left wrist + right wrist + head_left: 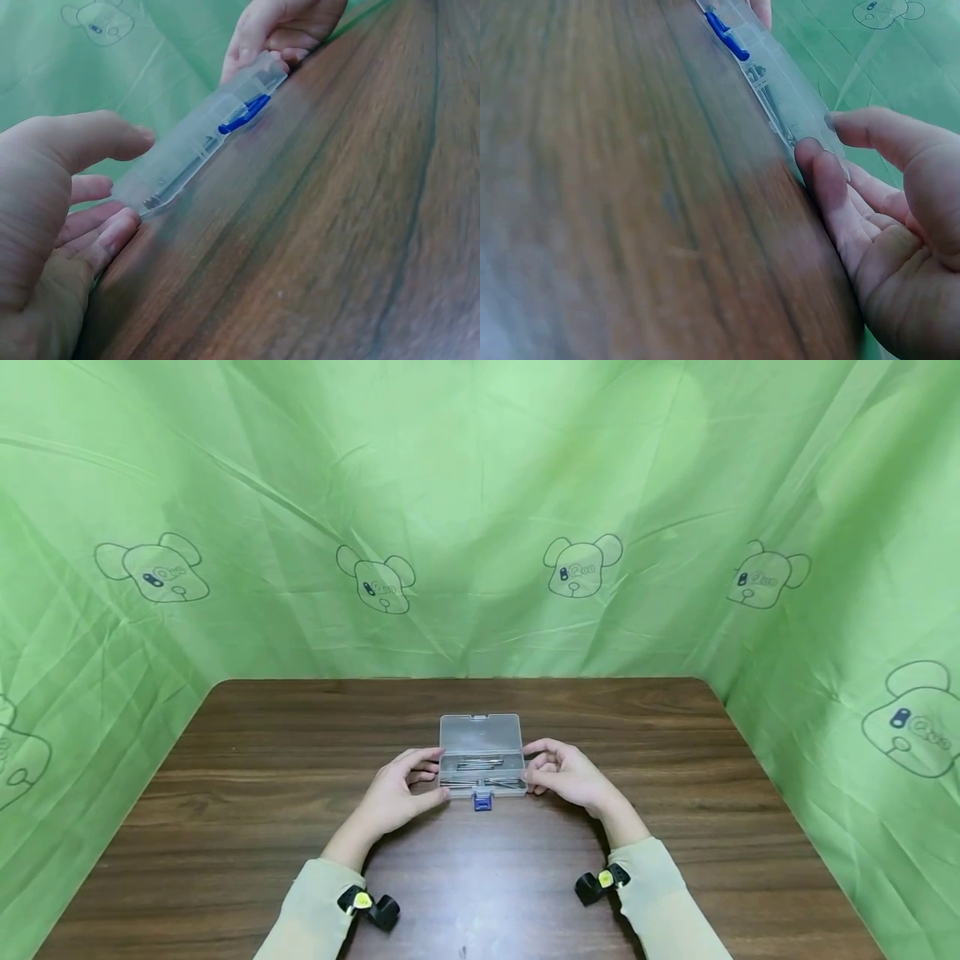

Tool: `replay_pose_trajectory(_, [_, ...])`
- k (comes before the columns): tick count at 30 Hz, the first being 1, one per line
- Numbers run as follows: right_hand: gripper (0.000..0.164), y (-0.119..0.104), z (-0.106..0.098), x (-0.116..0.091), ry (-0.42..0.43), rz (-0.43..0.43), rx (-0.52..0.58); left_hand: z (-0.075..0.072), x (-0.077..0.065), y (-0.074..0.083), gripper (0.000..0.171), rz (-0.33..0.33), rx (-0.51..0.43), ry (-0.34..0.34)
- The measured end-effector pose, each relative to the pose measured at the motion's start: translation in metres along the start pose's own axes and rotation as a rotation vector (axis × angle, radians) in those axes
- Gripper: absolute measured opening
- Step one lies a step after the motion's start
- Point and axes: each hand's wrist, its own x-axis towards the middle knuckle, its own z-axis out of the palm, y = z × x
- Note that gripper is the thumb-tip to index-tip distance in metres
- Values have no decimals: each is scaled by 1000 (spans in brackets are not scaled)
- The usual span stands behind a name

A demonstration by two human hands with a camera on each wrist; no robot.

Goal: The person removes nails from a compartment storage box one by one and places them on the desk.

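A clear plastic compartment box (446, 769) sits on the table, its lid (480, 733) raised at the back. Thin, nail-like metal pieces (480, 763) lie in the rear compartment, and more lie in the front ones. The blue latch (482, 802) hangs down at the front. My left hand (393, 789) holds the box's left end, thumb by the front corner and index finger farther back. At the right end, my right hand (570, 775) holds the box between thumb and fingers. In the right wrist view, metal pieces (772, 97) show through the box wall.
The brown wood-grain table (262, 827) has rounded far corners. Green cloth (480, 460) printed with bear heads hangs behind it and along both sides. A black camera is strapped at each cuff, the left camera (384, 912) and the right camera (588, 888).
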Motion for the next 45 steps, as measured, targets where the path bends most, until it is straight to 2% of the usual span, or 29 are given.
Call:
replay_pose_trajectory(4, [48, -1, 6, 2, 4, -10, 18, -3, 0, -5, 71, 35, 65, 18])
replay_pose_trajectory(7, [47, -2, 8, 5, 18, -18, 17, -4, 1, -6, 70, 52, 63, 28])
replay_pose_trajectory(14, [48, -8, 10, 6, 32, 4, -11, -5, 4, -8, 69, 39, 46, 30])
replay_pose_trajectory(17, [46, -15, 6, 7, 54, 14, -78, -4, 6, -7, 68, 20, 27, 35])
replay_pose_trajectory(19, [42, -19, 2, 9, 116, 14, -194, -3, 7, -6, 67, -8, 2, 36])
replay_pose_trajectory(23, [35, -27, -6, 13, 344, 8, -451, 0, 8, -2, 67, -66, -44, 26])
replay_pose_trajectory(25, [32, -29, -9, 16, 423, -10, -508, 1, 9, -1, 67, -77, -42, 20])
replay_pose_trajectory(26, [31, -30, -10, 19, 431, -33, -510, 0, 9, 0, 67, -80, -41, 19])
replay_pose_trajectory(28, [29, -33, -8, 24, 407, -93, -494, -1, 9, -1, 66, -73, -19, 23])
replay_pose_trajectory(31, [27, -39, -2, 33, 319, -193, -466, -5, 10, -1, 65, -44, 41, 35])
replay_pose_trajectory(35, [26, -43, 8, 43, 249, -295, -480, -8, 11, -1, 65, -1, 125, 43])
replay_pose_trajectory(40, [28, -43, 19, 50, 228, -345, -490, -10, 9, -2, 64, -10, 132, 40])
replay_pose_trajectory(45, [27, -36, 26, 53, 173, -381, -522, -12, 5, -5, 64, -26, 134, 39])
